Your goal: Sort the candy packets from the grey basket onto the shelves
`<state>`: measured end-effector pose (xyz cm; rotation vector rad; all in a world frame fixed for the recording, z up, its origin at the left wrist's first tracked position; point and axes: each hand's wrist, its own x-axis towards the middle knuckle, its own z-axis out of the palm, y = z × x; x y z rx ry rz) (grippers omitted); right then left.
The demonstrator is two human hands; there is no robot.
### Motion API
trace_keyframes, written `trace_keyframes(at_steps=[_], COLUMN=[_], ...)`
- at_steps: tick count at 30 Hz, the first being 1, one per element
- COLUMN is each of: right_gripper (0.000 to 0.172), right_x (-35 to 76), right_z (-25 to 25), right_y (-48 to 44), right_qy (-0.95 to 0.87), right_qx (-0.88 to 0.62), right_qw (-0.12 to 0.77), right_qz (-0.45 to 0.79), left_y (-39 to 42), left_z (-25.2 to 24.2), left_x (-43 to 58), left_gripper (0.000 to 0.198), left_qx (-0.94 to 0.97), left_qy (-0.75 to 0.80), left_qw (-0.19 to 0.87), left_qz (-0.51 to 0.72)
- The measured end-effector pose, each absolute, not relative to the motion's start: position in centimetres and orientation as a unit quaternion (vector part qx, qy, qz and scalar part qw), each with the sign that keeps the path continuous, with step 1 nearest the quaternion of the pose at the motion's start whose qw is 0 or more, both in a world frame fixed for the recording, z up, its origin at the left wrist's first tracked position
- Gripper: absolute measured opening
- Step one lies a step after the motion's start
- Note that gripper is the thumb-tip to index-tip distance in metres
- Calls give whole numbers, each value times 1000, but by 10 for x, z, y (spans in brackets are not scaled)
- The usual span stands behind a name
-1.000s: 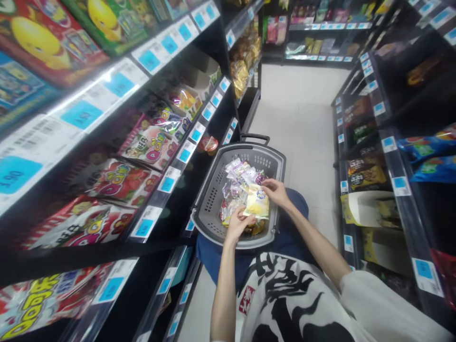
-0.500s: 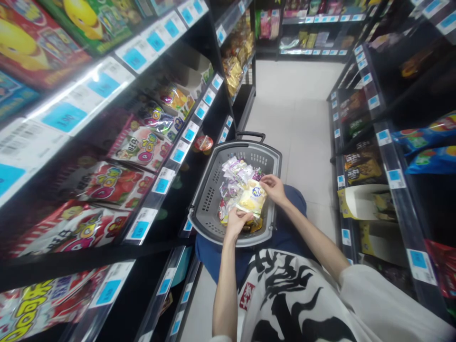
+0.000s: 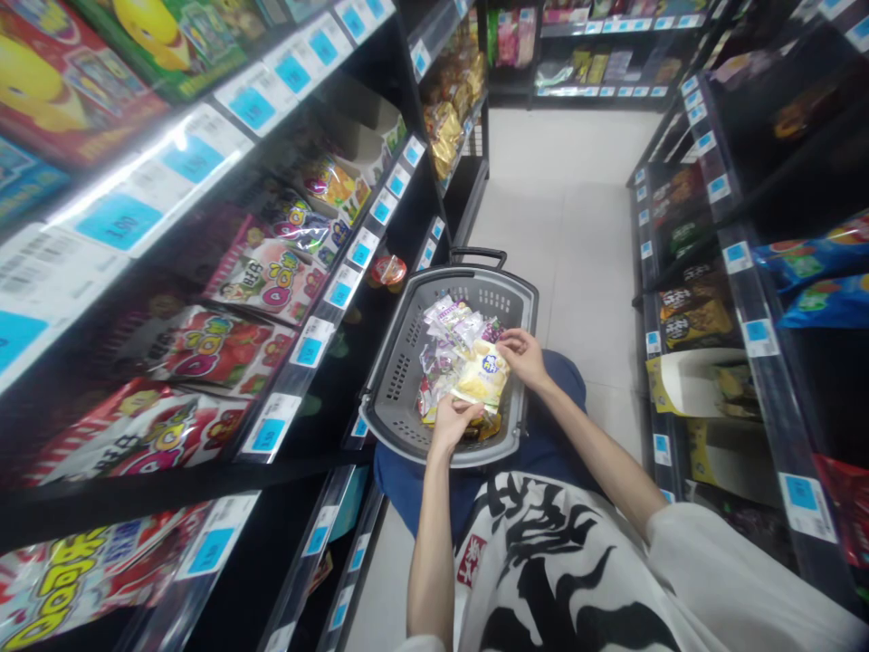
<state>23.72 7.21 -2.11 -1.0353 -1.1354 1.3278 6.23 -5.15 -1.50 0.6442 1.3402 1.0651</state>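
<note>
A pale yellow snack packet (image 3: 483, 373) with a blue emblem is held flat over the shopping basket. My left hand (image 3: 453, 424) pinches its lower left corner, thumb on top. At its upper right edge, my right hand (image 3: 524, 357) grips it between thumb and fingers. Beneath lies a heap of small purple-and-clear packets (image 3: 448, 330), with some red and yellow ones near the basket's front. The grey basket (image 3: 388, 362) has perforated walls and rests by my lap, its black handle (image 3: 479, 256) folded to the far side.
On the left, a shelf holds gummy candy bags (image 3: 272, 281) behind blue price tags. A small red-lidded cup (image 3: 387, 270) sits on a lower shelf beside the basket. Along the right stand more snack shelves with blue bags (image 3: 828, 272). Tiled floor (image 3: 584, 217) runs ahead between them.
The camera view has shifted very slightly. Both hands keep the same grip on the yellow packet, and the basket stays in place.
</note>
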Motion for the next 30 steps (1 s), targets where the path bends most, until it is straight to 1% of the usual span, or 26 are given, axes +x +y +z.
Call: trace_keyframes(at_steps=[7, 11, 13, 15, 16, 18, 21, 23, 26, 30], right_gripper=[37, 35, 32, 27, 24, 22, 28, 29, 23, 16], right_x=[236, 235, 235, 235, 236, 237, 239, 240, 241, 241], right_z=[-20, -19, -19, -19, -19, -18, -15, -12, -10, -7], right_y=[71, 71, 71, 71, 71, 71, 70, 70, 71, 71], right_qy=[-480, -494, -511, -535, -550, -590, -646, -659, -654, -630], right_qx=[-432, -433, -434, -437, -440, -446, -444, -425, -388, -365], right_qw=[523, 517, 514, 512, 510, 500, 480, 484, 503, 518], right_qz=[556, 550, 535, 511, 494, 451, 395, 389, 411, 449], left_y=[-54, -54, -54, -54, -54, -55, -56, -57, -58, -63], left_z=[-19, -22, -25, -29, -30, -32, -33, -32, -29, -28], left_x=[61, 60, 60, 59, 58, 57, 53, 51, 50, 51], left_gripper=[57, 58, 55, 47, 42, 31, 16, 16, 18, 18], left_qx=[285, 287, 299, 323, 345, 410, 506, 539, 563, 594], left_qy=[588, 592, 595, 611, 629, 675, 704, 687, 653, 624], left_qw=[605, 603, 597, 572, 545, 452, 299, 245, 193, 124], left_qz=[455, 451, 448, 441, 434, 414, 399, 422, 468, 493])
